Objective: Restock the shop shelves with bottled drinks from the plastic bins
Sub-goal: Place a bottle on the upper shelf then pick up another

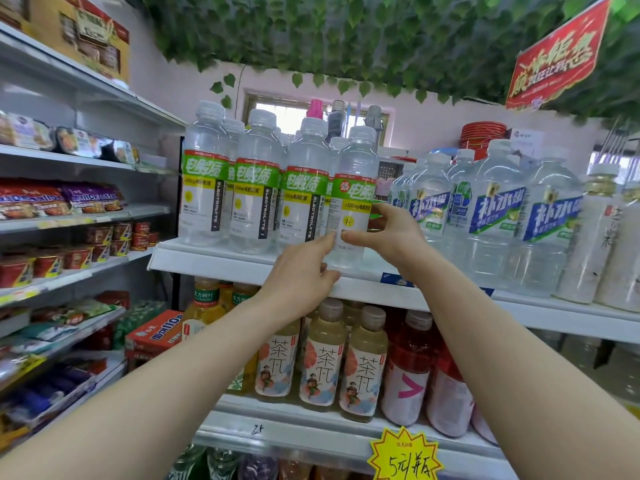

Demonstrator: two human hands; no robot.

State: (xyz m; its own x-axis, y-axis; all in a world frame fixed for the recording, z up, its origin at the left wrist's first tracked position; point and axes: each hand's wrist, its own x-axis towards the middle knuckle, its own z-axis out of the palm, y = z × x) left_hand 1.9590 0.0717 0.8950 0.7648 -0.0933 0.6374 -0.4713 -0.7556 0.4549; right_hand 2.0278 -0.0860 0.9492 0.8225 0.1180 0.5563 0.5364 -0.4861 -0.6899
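A clear electrolyte bottle (354, 188) with a green, yellow and white label stands upright at the front of the top shelf (221, 259). My right hand (391, 233) grips its lower label from the right, thumb across the front. My left hand (304, 268) touches the bottle's lower left side with its fingertips. Three matching bottles (254, 188) stand in a row to its left, with more behind.
Large blue-labelled water bottles (491, 216) fill the shelf to the right. Tea bottles (322, 358) and red drinks (408, 368) stand on the shelf below. Snack shelves (69, 216) line the left side. A yellow price tag (405, 459) hangs low. No bin is in view.
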